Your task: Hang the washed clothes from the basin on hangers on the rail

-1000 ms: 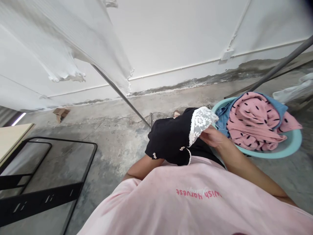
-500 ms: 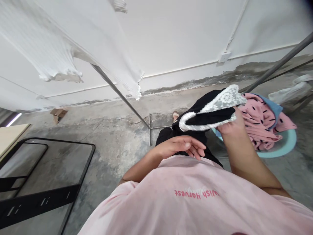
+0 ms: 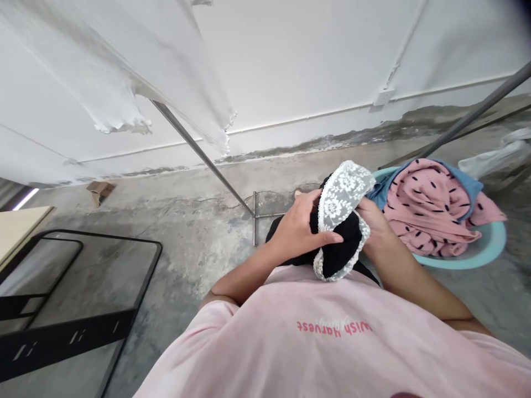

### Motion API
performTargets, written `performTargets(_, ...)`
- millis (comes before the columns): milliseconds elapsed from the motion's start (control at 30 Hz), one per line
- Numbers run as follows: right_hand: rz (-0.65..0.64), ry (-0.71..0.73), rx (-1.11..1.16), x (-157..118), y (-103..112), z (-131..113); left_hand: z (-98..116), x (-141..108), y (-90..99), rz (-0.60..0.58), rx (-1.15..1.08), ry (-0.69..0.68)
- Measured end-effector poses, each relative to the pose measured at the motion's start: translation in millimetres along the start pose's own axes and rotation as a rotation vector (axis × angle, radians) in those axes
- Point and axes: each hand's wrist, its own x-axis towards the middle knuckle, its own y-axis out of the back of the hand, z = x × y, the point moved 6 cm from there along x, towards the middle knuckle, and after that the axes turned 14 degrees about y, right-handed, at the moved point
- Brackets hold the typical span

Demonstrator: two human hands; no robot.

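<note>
In front of my waist is a black garment (image 3: 343,247) with white floral lace along its edge; its exact kind cannot be made out. My left hand (image 3: 299,225) grips the garment's left side, the thumb lying across the black cloth and the fingertips hidden behind it. On the other side my right hand (image 3: 374,222) holds the lace edge, with most of its fingers behind the cloth. One wide lace panel (image 3: 346,190) stands up between the hands, and a narrower lace strip curls below it.
To the right, a light blue basin (image 3: 483,251) holds pink clothing (image 3: 435,193) with black marks and some blue cloth (image 3: 472,185). White knit garments (image 3: 112,105) hang upper left beside a metal rack pole (image 3: 203,157). A black metal frame (image 3: 141,282) stands left; a small cardboard box (image 3: 100,192) lies near the wall.
My left hand has moved from my waist onto the black garment and taken hold of it. My right hand has brought the garment left and closer to my body.
</note>
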Motion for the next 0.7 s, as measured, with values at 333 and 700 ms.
performTargets(333, 0.11, 0.17, -0.143, 4, 23, -3, -12, 10, 15.3, 0.222, 0.078, -0.024)
performTargets(700, 0.215, 0.543, -0.363, 16, 54, -26, -24, 14, 39.9, 0.24, -0.251, 0.084)
